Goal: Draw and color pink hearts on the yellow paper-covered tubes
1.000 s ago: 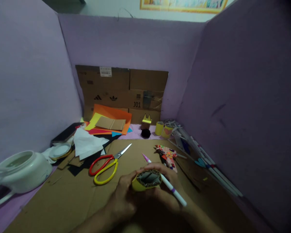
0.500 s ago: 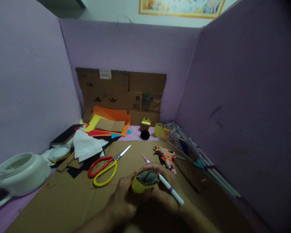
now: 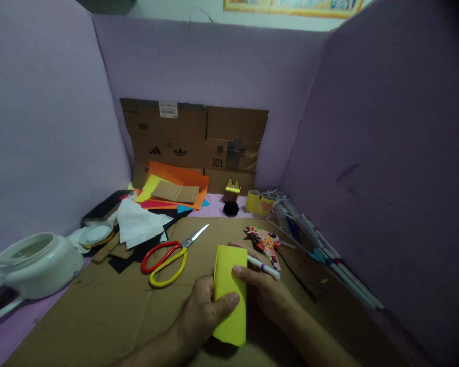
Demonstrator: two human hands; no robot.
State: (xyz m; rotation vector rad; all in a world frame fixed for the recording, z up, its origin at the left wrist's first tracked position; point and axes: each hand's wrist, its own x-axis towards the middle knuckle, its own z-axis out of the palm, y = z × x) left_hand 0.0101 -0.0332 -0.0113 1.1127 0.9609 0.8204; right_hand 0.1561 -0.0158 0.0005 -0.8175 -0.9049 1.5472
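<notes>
A yellow paper-covered tube (image 3: 229,295) is held upright above the cardboard sheet (image 3: 110,311), its long side toward me. My left hand (image 3: 202,316) grips its lower left side, thumb across the front. My right hand (image 3: 262,290) presses the tube's right side with its fingers and also holds a white marker with a purple band (image 3: 263,267), which points right. Red and yellow scissors (image 3: 168,257) lie just left of the tube.
A white pot (image 3: 34,265) stands at the left edge beside a round lid (image 3: 96,233). Coloured paper sheets (image 3: 172,191) and white paper (image 3: 137,224) lie at the back left. A patterned paper figure (image 3: 265,240), yellow tape rolls (image 3: 258,202) and several markers (image 3: 329,260) lie right. Purple walls enclose the space.
The tube was held with its open end facing me; now it is turned up so its yellow side shows. The marker has swung from pointing away to pointing right.
</notes>
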